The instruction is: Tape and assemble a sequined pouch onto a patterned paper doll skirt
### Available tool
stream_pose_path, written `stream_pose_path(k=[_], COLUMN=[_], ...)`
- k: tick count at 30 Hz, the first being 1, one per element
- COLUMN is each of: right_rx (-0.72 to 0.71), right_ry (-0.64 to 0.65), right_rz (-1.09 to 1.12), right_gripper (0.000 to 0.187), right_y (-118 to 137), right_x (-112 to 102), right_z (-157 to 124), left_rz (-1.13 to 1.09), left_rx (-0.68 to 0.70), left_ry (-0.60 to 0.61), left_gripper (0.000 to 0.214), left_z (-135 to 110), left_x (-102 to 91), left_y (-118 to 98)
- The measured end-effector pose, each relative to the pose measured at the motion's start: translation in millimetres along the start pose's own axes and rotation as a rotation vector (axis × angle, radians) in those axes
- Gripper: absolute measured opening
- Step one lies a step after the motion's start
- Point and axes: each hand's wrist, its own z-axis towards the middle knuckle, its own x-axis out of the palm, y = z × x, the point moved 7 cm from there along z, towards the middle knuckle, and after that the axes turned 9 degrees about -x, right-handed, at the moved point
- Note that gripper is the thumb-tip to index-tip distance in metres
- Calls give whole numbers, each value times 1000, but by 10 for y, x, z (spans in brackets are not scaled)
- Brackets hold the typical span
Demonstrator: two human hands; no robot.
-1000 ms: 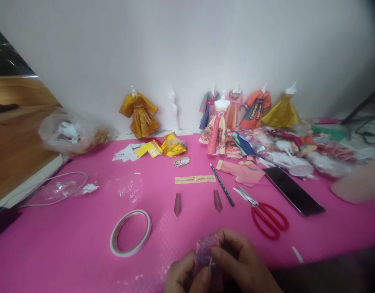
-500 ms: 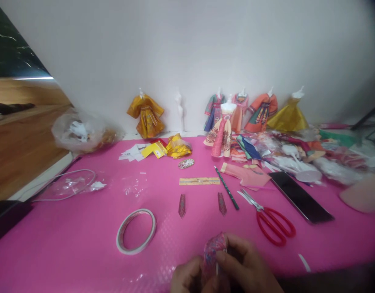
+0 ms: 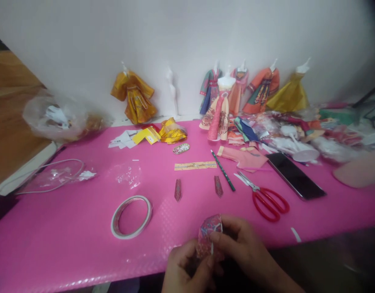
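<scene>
A small piece of pink patterned fabric (image 3: 209, 228) is held between both hands at the table's front edge, its body curved. My left hand (image 3: 187, 266) pinches its lower left side with thumb and fingers. On the right side, my right hand (image 3: 236, 242) grips it, the thumb pressed on its front. A thin white strip (image 3: 212, 248) shows on the fabric between the two thumbs. Beyond the hands lie two pointed dark-red patterned pieces (image 3: 178, 190) and a yellow patterned strip (image 3: 195, 165). Red-handled scissors (image 3: 270, 203) rest to the right of my right hand.
A roll of tape (image 3: 114, 219) lies left on the pink table cover (image 3: 68, 244). A dark pencil (image 3: 223, 171), a phone (image 3: 297, 176) and a pink cloth piece (image 3: 242, 158) lie beyond. Dressed doll forms (image 3: 135, 97) stand along the wall, beside a heap of wrapped fabrics (image 3: 315, 142).
The view has tilted down, so the table items sit higher and more of both hands and forearms shows. Both hands keep hold of the fabric, which is turned slightly.
</scene>
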Motion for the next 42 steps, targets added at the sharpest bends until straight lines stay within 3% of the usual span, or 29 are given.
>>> stream_pose_path(k=[4, 10, 23, 29, 33, 42], right_rx=[23, 28, 78, 86, 111, 158], right_ry=[84, 64, 85, 159, 139, 156], right_rz=[72, 12, 57, 61, 32, 79], right_gripper=[23, 16, 17, 10, 5, 12], right_y=[14, 35, -69, -36, -53, -79], right_x=[73, 55, 66, 85, 55, 45], right_z=[7, 18, -16, -28, -25, -31], left_rz=[21, 8, 28, 12, -14, -50], left_rx=[28, 38, 60, 56, 44, 23], left_ry=[45, 64, 35, 13, 20, -14], left_gripper=[41, 38, 26, 28, 27, 32], left_z=[28, 7, -34, -59, -54, -67], left_x=[-7, -26, -61, -67, -68, -61], left_y=[-8, 21, -15, -60, -66, -145])
